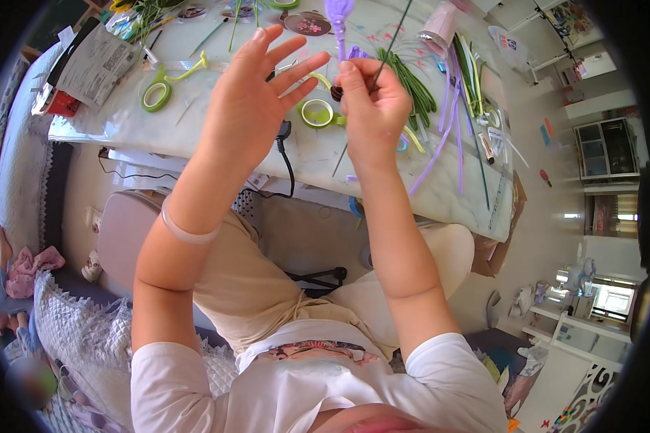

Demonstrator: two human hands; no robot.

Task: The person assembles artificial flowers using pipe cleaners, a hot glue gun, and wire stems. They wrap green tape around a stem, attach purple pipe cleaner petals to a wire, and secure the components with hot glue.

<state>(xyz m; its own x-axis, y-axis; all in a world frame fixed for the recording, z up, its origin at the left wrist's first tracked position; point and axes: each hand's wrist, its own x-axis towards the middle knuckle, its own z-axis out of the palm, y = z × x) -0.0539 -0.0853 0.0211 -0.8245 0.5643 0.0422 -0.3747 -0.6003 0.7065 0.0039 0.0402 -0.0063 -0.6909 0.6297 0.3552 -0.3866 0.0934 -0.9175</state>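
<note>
My left hand (256, 94) is raised over the table's near edge, fingers spread, holding nothing. To its right, my right hand (374, 101) pinches the twisted lower end of a purple fuzzy pipe-cleaner flower (339, 20), whose top is cut off by the picture's edge. A thin dark green stick (393, 42) slants through the same hand, and a piece of it shows below the fist. Between the hands lies a roll of green tape (316, 113). Just right of the right hand rests a bundle of green pipe cleaners (417, 90).
Another green tape roll (156, 95) lies at the left on the marble-patterned table (173, 130). Purple strips (458, 144) and a pink cup (440, 29) are at the right. A black cable (292, 169) hangs over the near edge. Papers (97, 68) stand at the far left.
</note>
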